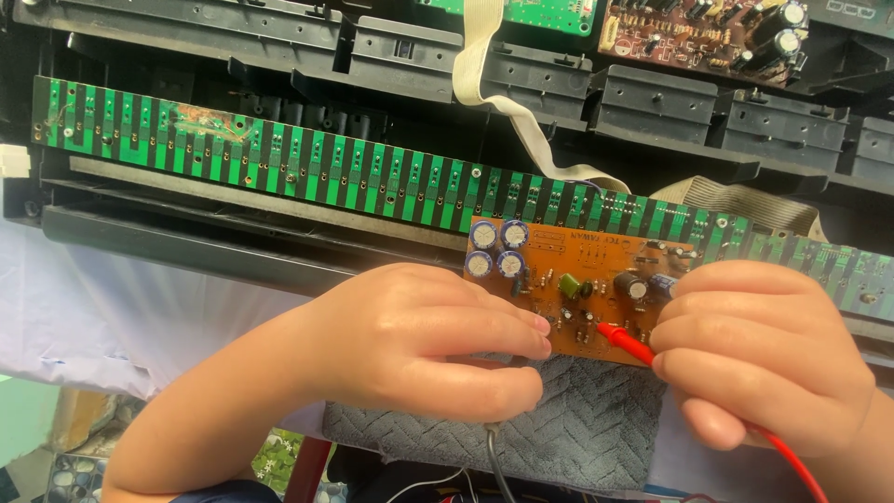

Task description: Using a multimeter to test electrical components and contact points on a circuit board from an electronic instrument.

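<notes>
**Both hands low in frame, fingers curled, knuckles up**

Left hand [424,345]: comes in from lower left, forearm running diagonally up to the wrist. Back of hand faces camera, fingers folded tight and pointing right, thumb tucked under along the bottom edge. Closed pinch; what it grips is hidden under the fingers.

Right hand [759,349]: enters from the lower right corner, fingers stacked and curled toward the left, thumb below. Fingertips pinched shut. The two hands sit near each other, not touching.
</notes>
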